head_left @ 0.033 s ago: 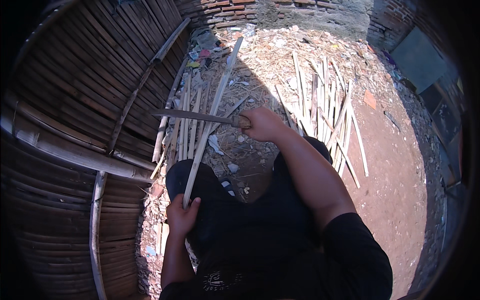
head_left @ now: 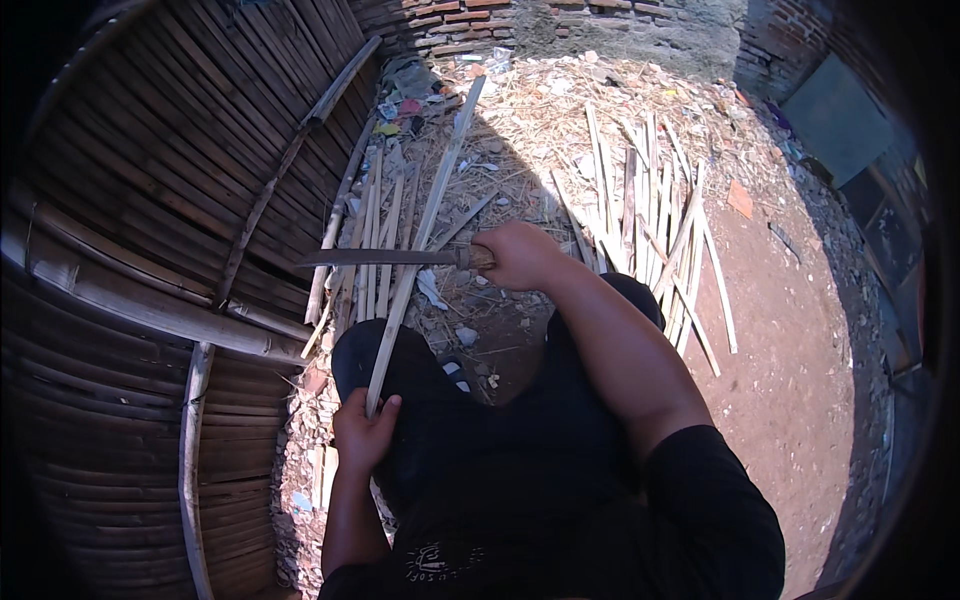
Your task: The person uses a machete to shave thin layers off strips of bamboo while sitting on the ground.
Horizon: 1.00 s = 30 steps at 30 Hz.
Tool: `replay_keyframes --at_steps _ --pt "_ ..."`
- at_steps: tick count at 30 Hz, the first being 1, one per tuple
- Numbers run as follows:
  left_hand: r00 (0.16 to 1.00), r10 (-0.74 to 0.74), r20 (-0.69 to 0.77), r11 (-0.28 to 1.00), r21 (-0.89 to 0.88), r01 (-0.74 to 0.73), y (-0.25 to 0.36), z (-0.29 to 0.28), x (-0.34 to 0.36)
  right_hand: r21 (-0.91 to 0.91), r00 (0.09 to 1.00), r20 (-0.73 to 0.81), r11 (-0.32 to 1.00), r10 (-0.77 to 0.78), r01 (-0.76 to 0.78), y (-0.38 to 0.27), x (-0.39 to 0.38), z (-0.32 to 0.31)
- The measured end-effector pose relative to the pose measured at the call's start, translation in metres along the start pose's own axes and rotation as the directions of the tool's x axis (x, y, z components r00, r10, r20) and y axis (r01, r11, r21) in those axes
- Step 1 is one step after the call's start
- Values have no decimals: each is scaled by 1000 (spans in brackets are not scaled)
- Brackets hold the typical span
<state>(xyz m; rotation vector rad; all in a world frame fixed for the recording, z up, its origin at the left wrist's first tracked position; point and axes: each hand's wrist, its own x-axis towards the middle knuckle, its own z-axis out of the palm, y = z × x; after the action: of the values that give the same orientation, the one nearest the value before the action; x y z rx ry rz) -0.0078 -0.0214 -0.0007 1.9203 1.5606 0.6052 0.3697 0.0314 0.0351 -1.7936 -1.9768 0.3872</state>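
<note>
Fingers of the left hand (head_left: pixel 365 430) are clamped on the near end of a long pale strip (head_left: pixel 389 345), low beside the person's left thigh. From there the strip slants away, passing in front of the dark-trousered left knee (head_left: pixel 352 352) and leaning a little to the right toward its far end, which reaches the sunlit litter. The right hand (head_left: pixel 520 257) is closed around the handle of a knife (head_left: pixel 350 257), held out ahead between the knees and the far litter. Its long dark blade points left and crosses the strip partway along; whether the edge touches the wood, I cannot tell. More pale strips (head_left: pixel 394 222) lie left of the held one, near a slatted wall (head_left: pixel 150 150), and a larger loose pile (head_left: pixel 653 210) fans out on the right, several pieces crossing one another. A crumpled white scrap (head_left: pixel 430 288) lies just beyond the left knee. Right of the pile, an orange fragment (head_left: pixel 739 199) sits on bare brown ground (head_left: pixel 790 330). A brick wall (head_left: pixel 440 30) closes off the far side.
</note>
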Motion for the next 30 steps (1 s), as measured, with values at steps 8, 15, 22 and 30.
replay_keyframes --at_steps 8,15,22,30 --pt "999 34 32 999 7 -35 4 -4 1 -119 992 82 987 -99 108 -5 0 1" --pt "998 34 58 995 88 -39 11 -7 3 93 897 -321 952 305 -291 36 1 -22" --pt "999 36 24 999 -18 -35 0 -5 1 -44 998 -8 997 -64 64 6 1 4" --pt "997 78 27 994 68 -80 -7 -5 2 -77 982 131 986 -134 145 -3 1 5"
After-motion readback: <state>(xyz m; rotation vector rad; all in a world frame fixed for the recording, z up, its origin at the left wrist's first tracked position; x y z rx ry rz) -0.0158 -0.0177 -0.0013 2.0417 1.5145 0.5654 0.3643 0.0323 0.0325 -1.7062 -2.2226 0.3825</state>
